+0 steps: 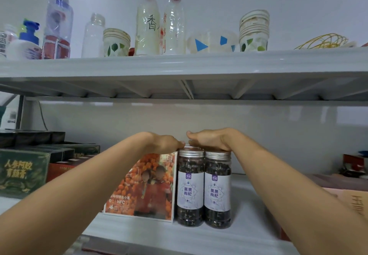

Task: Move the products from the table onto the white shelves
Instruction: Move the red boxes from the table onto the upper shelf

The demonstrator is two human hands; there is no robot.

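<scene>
Head cam shows left hand point(167, 143) and right hand point(211, 140) lying flat on the lids of the berry jars point(190, 187) on the lower shelf point(249, 205), which look stiff, slick and probably lightish, so I'd grab around the label.

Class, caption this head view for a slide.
Left hand and right hand reach over two jars beside orange box on shelf.
</scene>
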